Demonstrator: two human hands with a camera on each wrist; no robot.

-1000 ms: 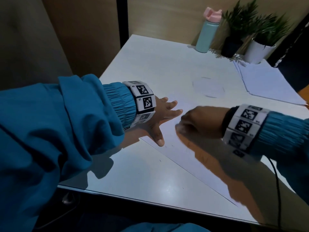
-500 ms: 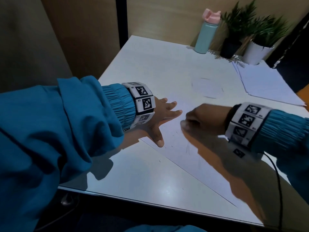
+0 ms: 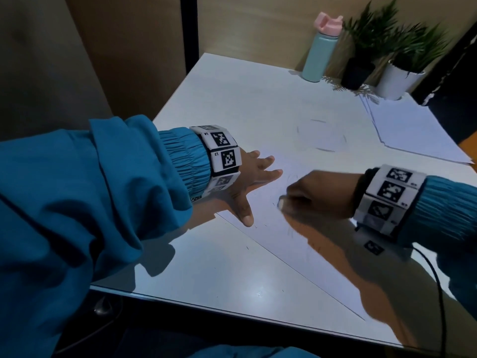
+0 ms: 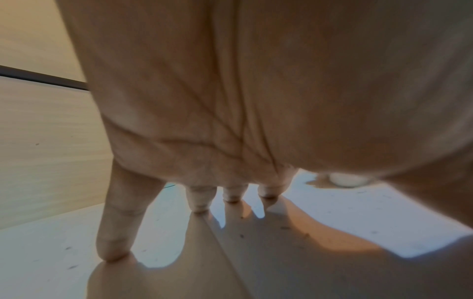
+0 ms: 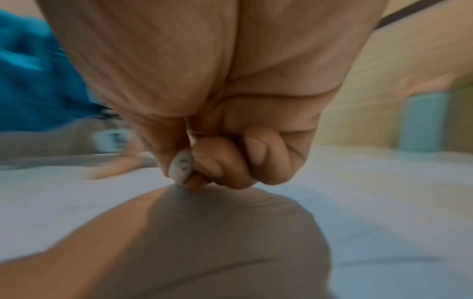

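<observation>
A white paper sheet (image 3: 296,244) lies on the white table (image 3: 206,267) in front of me. My left hand (image 3: 258,182) rests flat on the sheet's left part, with straight, spread fingers (image 4: 115,232) touching the surface. Just to its right, my right hand (image 3: 291,200) is curled into a fist with the knuckles up. It pinches a small white eraser (image 5: 181,165) between thumb and forefinger, and the eraser's tip touches the paper. The eraser (image 3: 281,202) shows at the fist's left end in the head view. Faint pencil strokes and dark crumbs lie on the sheet around it.
At the table's far edge stand a teal bottle (image 3: 322,50) with a pink lid, a plant in a black pot (image 3: 357,73) and one in a white pot (image 3: 397,81). A stack of white paper (image 3: 413,133) lies far right. A black cable (image 3: 438,293) hangs from my right wrist.
My right hand with the eraser has shifted a little to the right across the sheet, and more grey marks and crumbs show beside it. The left hand has stayed put.
</observation>
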